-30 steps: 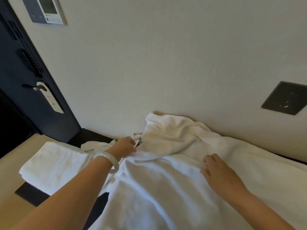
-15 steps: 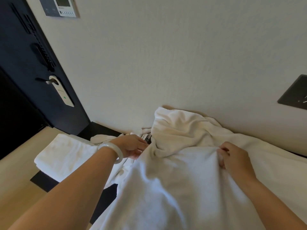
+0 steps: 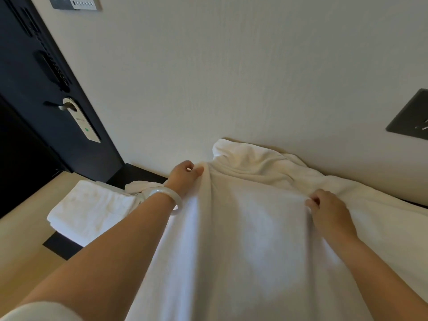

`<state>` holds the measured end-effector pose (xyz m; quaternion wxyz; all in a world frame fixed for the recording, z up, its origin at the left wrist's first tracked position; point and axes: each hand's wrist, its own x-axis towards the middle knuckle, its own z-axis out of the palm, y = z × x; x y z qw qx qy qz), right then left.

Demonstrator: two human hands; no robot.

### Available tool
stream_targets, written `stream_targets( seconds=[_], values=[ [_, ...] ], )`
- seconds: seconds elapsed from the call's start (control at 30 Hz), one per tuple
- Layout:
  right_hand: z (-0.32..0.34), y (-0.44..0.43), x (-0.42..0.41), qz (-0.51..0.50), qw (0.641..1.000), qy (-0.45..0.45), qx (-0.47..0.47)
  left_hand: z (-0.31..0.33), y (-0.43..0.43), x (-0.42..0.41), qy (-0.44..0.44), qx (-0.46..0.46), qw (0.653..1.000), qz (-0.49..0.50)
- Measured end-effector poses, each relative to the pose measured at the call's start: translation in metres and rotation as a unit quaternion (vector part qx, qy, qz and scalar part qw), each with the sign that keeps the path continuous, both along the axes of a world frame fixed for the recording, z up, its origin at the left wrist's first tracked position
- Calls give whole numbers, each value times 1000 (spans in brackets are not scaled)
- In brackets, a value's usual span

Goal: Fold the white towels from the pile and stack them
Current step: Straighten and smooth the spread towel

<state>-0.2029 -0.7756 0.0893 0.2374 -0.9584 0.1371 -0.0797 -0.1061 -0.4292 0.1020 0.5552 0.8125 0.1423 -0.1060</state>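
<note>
A large white towel [image 3: 250, 239] hangs stretched between my hands and fills the lower middle of the view. My left hand [image 3: 184, 177], with a pale bangle on the wrist, pinches its upper left edge. My right hand [image 3: 328, 212] grips its upper right edge with curled fingers. Behind it a rumpled pile of white towels [image 3: 259, 163] leans against the wall. A folded white towel [image 3: 90, 209] lies flat at the left on the dark tabletop [image 3: 60, 246].
A pale wall [image 3: 231, 77] rises directly behind the pile, with a dark switch plate [image 3: 410, 117] at the right. A dark door [image 3: 46, 89] with a hanging tag [image 3: 84, 126] stands at the left. Light wooden floor [image 3: 20, 239] shows at lower left.
Both hands took hold of the towel's top edge and raised it. The left hand moved up and right from beside the pile; the towel now hangs taut between them.
</note>
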Motion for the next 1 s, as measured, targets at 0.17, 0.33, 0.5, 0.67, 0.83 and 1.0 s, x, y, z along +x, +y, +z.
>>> stream_targets(
  seconds=[0.17,0.33,0.5,0.67,0.83,1.0],
  values=[
    [-15,19,-15,71,992,-20,-106,-7,9,0,139,-65,988,-27],
    [-34,2,-20,113,979,49,-161,-27,42,-11,109,-10,988,-107],
    [-31,-7,-3,109,981,92,-135,-40,37,-6,-39,170,985,-10],
    [-25,-17,-33,102,990,70,-72,-37,26,-17,95,143,983,-67],
    [-33,-41,-86,21,997,34,-62,-54,44,-60,139,212,957,-138],
    [-42,-46,-108,45,993,75,-79,-53,59,-86,-18,250,967,-39]
  ],
)
